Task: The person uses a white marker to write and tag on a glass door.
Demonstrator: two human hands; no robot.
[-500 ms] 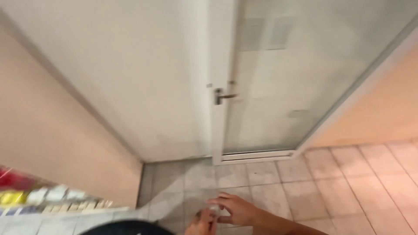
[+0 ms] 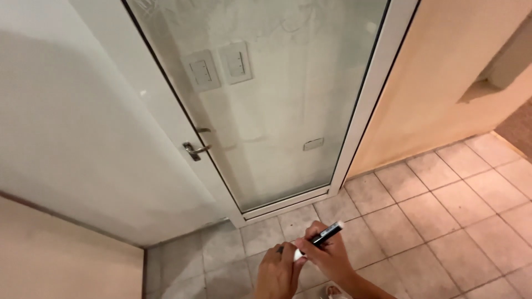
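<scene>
1. The right hand point(image 2: 330, 259), at about six o'clock in the view, pinches a slim dark pen-like marker with a pale tip point(image 2: 324, 237) between thumb and curled fingers; the marker slants up toward one o'clock, its pale end free above the knuckles.

2. The left hand point(image 2: 275, 272), just to the nine o'clock side of the right, has its fingers bent and meets the marker's lower end, where a small white part (perhaps a cap, too small to tell) shows between the two hands. Whether the left hand truly grips it or only touches it, I cannot tell.

3. As for progress, my reading is that the marker is being handled at its lower end and nothing has been written or marked with it yet; the pale tip points away from any surface.

4. Below the hands lies a floor of pale square grey tiles point(image 2: 432, 221), running out toward three o'clock.

5. At twelve o'clock stands a frosted glass door in a white frame point(image 2: 360, 124), well apart from the hands, with two white wall switches point(image 2: 219, 67) showing dimly behind the glass.

6. At ten o'clock, a white door leaf bears a curved metal lever handle point(image 2: 195, 149).

7. A beige plastered wall point(image 2: 443, 88) fills the two o'clock side.
</scene>
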